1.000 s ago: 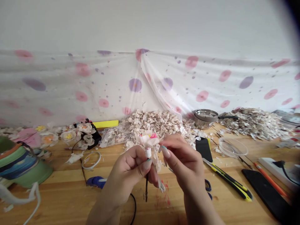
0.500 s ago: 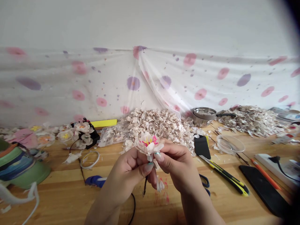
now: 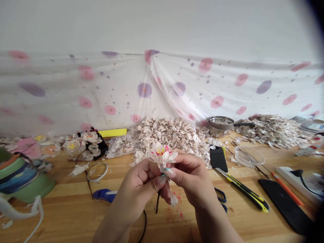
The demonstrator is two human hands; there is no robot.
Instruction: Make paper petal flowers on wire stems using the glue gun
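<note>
Between my two hands, above the table's middle, stands a handmade flower (image 3: pixel 164 157) with whitish petals and pink and yellow stamens. My left hand (image 3: pixel 143 184) is closed around the base of the flower, where a dark stem (image 3: pixel 157 202) comes out below the fingers. The thumb and fingers of my right hand (image 3: pixel 187 175) pinch the flower just under its petals, with the thumbs close together. A loose pale petal piece (image 3: pixel 173 199) shows beneath my right fingers. The fingertips behind the flower are partly hidden.
A large heap of pale petals (image 3: pixel 169 131) lies behind my hands. To the right are a utility knife (image 3: pixel 244 190), a phone (image 3: pixel 285 204), scissors (image 3: pixel 220 195) and a metal bowl (image 3: pixel 220 126). On the left are a blue glue gun (image 3: pixel 104 195) and a green pot (image 3: pixel 32 182).
The flower has tipped slightly, so its stamens show less from above. My right thumb has slid a little down and left, closer to the left thumb.
</note>
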